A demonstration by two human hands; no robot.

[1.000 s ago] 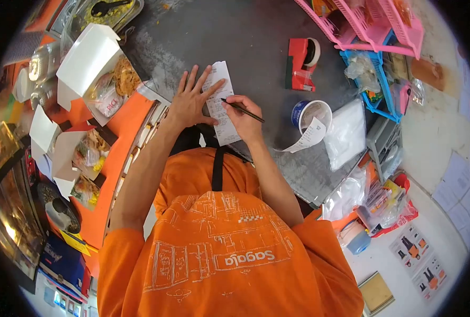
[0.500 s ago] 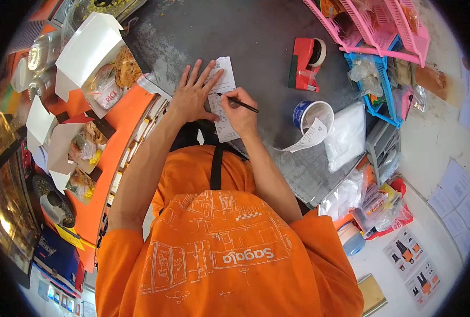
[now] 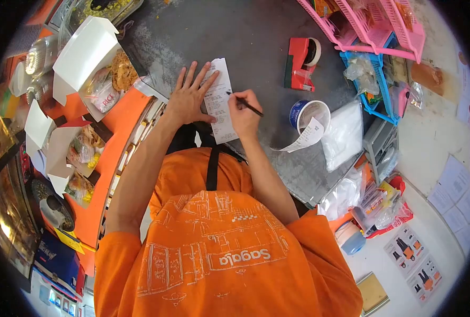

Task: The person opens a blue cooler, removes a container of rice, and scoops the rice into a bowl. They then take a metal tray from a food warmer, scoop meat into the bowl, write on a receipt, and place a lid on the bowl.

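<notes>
A long white printed receipt point(image 3: 219, 100) lies on the dark grey table point(image 3: 235, 31). My left hand point(image 3: 186, 101) is spread flat at the receipt's left edge, fingers apart, holding nothing. A black pen point(image 3: 252, 108) is gripped in my right hand point(image 3: 245, 115), which rests at the receipt's right edge. The pen's tip is over the right part of the paper, near its middle. To the right stands a blue and white paper cup point(image 3: 299, 114) with a curled paper slip point(image 3: 305, 138) hanging out of it.
A red tape dispenser point(image 3: 301, 63) sits beyond the cup. Clear plastic bags point(image 3: 343, 136) lie at the right. Pink baskets point(image 3: 375, 31) and a blue basket point(image 3: 381, 87) stand at the back right. Open food boxes point(image 3: 87, 58) are on the orange counter point(image 3: 121, 124) at left.
The pen tip has shifted slightly right across the receipt, and my right hand has moved a little with it. My left hand remains spread at the paper's edge. The whole view has shifted slightly.
</notes>
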